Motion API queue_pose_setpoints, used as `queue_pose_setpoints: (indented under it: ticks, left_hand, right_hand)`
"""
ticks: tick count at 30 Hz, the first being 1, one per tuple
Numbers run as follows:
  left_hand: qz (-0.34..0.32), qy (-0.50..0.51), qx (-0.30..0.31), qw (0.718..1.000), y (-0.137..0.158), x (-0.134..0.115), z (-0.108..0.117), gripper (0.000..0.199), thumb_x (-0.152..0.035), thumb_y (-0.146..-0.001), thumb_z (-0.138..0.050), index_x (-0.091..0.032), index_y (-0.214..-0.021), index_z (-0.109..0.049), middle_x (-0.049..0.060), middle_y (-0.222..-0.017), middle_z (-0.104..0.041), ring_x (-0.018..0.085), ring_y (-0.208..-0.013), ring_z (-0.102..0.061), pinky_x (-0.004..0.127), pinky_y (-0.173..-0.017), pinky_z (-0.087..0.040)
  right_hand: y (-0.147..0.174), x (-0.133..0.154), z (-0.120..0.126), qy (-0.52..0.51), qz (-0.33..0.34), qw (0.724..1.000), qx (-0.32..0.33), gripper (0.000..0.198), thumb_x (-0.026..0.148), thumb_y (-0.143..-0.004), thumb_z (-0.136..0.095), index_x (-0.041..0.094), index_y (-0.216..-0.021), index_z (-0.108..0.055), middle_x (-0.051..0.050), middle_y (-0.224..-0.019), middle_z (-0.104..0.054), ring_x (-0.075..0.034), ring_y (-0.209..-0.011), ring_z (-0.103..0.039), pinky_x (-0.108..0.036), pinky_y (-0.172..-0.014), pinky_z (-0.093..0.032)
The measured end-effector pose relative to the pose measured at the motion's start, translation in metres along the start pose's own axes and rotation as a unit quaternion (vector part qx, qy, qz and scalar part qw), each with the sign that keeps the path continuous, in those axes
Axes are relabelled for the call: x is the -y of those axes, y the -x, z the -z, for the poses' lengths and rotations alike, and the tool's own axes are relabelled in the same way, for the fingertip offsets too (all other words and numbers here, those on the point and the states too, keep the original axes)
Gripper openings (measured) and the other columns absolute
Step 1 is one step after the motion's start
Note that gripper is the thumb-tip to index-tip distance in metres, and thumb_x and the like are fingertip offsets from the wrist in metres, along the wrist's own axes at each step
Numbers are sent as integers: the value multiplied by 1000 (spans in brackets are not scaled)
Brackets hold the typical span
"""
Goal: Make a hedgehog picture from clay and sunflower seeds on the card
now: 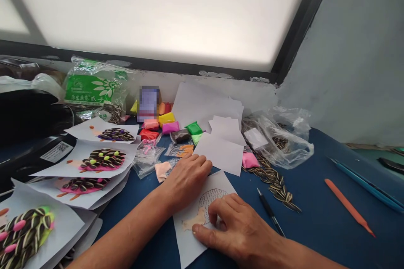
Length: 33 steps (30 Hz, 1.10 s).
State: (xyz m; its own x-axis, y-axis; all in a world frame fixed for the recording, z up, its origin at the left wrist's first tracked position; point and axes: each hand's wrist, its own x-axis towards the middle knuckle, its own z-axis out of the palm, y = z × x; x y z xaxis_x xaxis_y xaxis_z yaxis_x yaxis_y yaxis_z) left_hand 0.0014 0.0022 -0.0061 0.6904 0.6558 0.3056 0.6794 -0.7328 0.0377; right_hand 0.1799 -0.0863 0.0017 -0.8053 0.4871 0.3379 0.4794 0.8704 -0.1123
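A white sheet of paper [186,247] lies tilted on the blue table, with a hedgehog-like outline [213,196] drawn on it and filled with small marks. Pale beige clay [196,220] is spread over the pointed lower left of the drawing. My left hand [189,178] rests across the sheet's upper left edge, fingers bent down, tips hidden. My right hand [240,227] is over the lower right of the drawing. Its thumb touches the beige clay, and the bent index finger stands apart from the thumb. Nearby lies an opened packet of peach clay [162,171].
Finished-looking seed pictures [102,160] overlap on the left beside a black object [31,113]. Coloured clay packets [170,127], blank sheets [221,147] and a green seed bag [91,88] stand behind. Loose sunflower seeds [274,180], a pen [270,212] and an orange tool [349,206] are right.
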Motion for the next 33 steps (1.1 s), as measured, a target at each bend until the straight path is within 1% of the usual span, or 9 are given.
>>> queue_pose_setpoints:
  ticks: [4,6,9,13,16,21,26,29,33]
  left_hand:
    - [-1,6,-2,1000,0,0,1,20,-8,-93,-43,-20,-79,-52,2,-79,-58,19,-73,-49,33,-68,-37]
    - [0,9,0,1000,0,0,1,21,-8,-93,-43,-20,-79,-52,2,-79,-58,19,-73,-49,33,-68,-37]
    - [2,10,5,1000,1,0,1,20,-8,-94,-42,-19,-80,-52,2,-80,-59,19,-72,-49,32,-67,-37]
    - [0,9,0,1000,1,0,1,19,-10,-95,-45,-19,-80,-52,2,-80,-58,19,-73,-49,32,-68,-37]
    - [-2,11,3,1000,1,-1,2,19,-10,-94,-46,-19,-79,-52,2,-79,-58,19,-71,-49,33,-69,-37]
    - [2,16,11,1000,0,-2,4,19,-8,-93,-47,-18,-78,-52,2,-78,-57,18,-69,-47,33,-67,-35]
    - [7,17,3,1000,0,-1,1,20,-7,-92,-47,-19,-78,-53,2,-78,-57,19,-70,-46,33,-66,-35]
    - [11,17,10,1000,0,-2,3,20,-6,-93,-46,-18,-78,-53,2,-79,-57,19,-71,-47,33,-67,-35]
    - [15,12,27,999,-1,-4,7,19,-7,-92,-47,-18,-78,-53,2,-80,-58,19,-71,-47,32,-68,-36]
  right_hand:
    - [3,1,0,7,-2,998,-67,29,17,-96,-45,18,-123,-57,-8,-96,-55,-17,-77,-48,-30,-71,-42]
    - [3,2,0,13,2,997,-71,29,16,-97,-45,17,-123,-57,-9,-95,-56,-17,-77,-48,-29,-71,-42]
    - [2,1,-3,22,6,998,-61,25,21,-98,-45,19,-118,-60,-7,-93,-57,-17,-76,-49,-29,-71,-43]
    - [0,-2,-10,38,10,996,-85,18,22,-100,-47,22,-106,-64,-3,-88,-58,-14,-72,-48,-26,-70,-42]
    - [-1,-2,-11,40,6,995,-94,17,25,-100,-48,23,-104,-65,-2,-87,-59,-14,-72,-48,-24,-68,-42]
    - [0,-2,-8,68,2,988,-142,21,15,-99,-45,17,-107,-64,-4,-80,-59,-13,-66,-48,-25,-62,-41]
    - [0,-3,-11,77,20,989,-127,22,11,-97,-44,14,-99,-65,-4,-75,-59,-14,-63,-49,-27,-61,-42]
    - [0,-3,-12,81,28,989,-122,23,11,-97,-42,14,-98,-65,-4,-73,-59,-14,-62,-50,-28,-61,-42]
    - [-2,-2,-8,83,26,986,-142,25,8,-97,-41,13,-102,-65,-5,-75,-61,-14,-62,-50,-27,-60,-42]
